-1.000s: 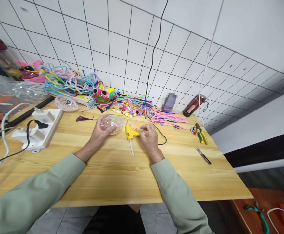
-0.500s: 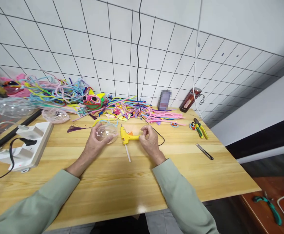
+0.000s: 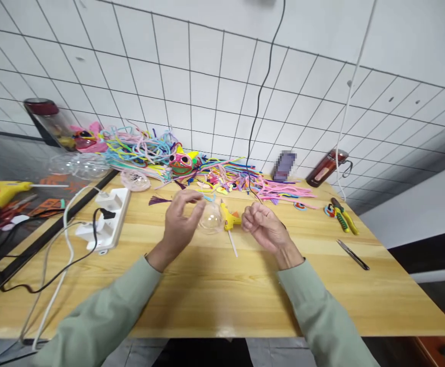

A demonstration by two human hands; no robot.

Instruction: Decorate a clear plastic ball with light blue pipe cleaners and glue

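Clear round plastic shell [image 3: 210,219] left of yellow plastic glue gun [image 3: 228,220], nozzle pointing away | left hand [image 3: 183,220] nearer shell, half-open, looks empty | right hand [image 3: 265,227] right of gun, curled closed, contents I can't tell

Glossy transparent plastic dome [image 3: 211,221], smooth plastic glue gun [image 3: 228,220], lightly glossy wood-grain tabletop [image 3: 207,290], fuzzy pipe cleaners [image 3: 138,147]

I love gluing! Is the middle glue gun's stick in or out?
Partly in, it seems: the stick juts from the glue gun.
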